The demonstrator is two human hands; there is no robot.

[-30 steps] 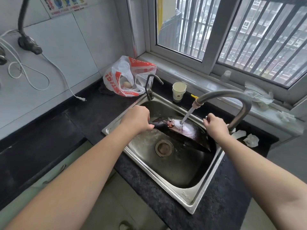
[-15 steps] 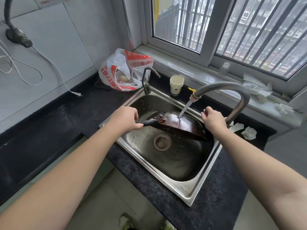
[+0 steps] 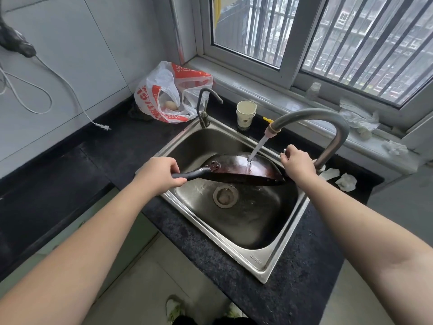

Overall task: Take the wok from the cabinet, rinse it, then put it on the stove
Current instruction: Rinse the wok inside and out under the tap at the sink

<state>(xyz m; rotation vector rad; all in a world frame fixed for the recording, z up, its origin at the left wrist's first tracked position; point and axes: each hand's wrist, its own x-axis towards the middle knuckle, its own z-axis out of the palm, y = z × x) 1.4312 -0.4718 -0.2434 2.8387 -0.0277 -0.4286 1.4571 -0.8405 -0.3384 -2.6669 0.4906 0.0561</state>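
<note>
**Wok held under running water above the sink**

While water streams from the curved tap [image 3: 328, 124] onto its inner surface, the wok [image 3: 243, 171] is held tilted over the steel sink [image 3: 218, 233], its dark bowl above the basin and clear of the drain [image 3: 225, 196]. The left hand [image 3: 161, 174] has its fingers wrapped round the wok handle [image 3: 191, 175], which points toward the left rim of the sink. The right hand [image 3: 296, 163] is at the far right edge of the wok, close to the tap's base, with fingers curled; whether they grip the wok's rim or a tap lever behind it cannot be told from this angle.

Behind the sink, a smaller second faucet [image 3: 206, 106] rises from the back rim, with a paper cup [image 3: 245, 113] standing beside it on the black countertop [image 3: 117, 146]. A red-and-white plastic bag [image 3: 171, 90] lies in the corner against the tiled wall. Crumpled tissues [image 3: 346, 182] lie on the counter to the right of the tap. A white cable [image 3: 77, 99] hangs down the wall, its plug resting on the counter.
</note>
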